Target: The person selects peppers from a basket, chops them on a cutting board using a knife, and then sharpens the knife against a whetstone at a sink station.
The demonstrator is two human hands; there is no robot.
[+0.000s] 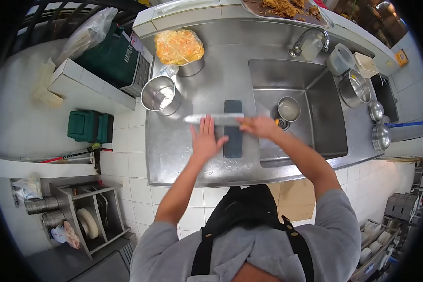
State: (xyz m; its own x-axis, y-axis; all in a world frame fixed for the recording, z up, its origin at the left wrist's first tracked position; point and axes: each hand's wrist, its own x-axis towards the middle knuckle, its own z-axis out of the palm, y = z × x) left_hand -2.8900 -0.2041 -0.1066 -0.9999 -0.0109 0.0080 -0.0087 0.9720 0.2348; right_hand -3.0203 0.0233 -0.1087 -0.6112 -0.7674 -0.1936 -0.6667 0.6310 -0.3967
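A knife [225, 119] with a long pale blade lies crosswise over a dark grey sharpening stone [232, 143] on the steel counter. Its yellowish handle is in my right hand [260, 127], whose fingers are wrapped round it near the sink's left edge. The blade points left, past the stone. My left hand [205, 143] is open, with stretched fingertips on the blade near the tip and the thumb spread towards the stone. The underside of the blade, where it meets the stone, is hidden.
To the right is a steel sink [333, 113] with a small metal bowl [289, 109] inside, under a faucet [310, 40]. A steel pot [160, 96] and a bagged orange food [179, 47] stand at the counter's left. Several pots and bowls line the right side.
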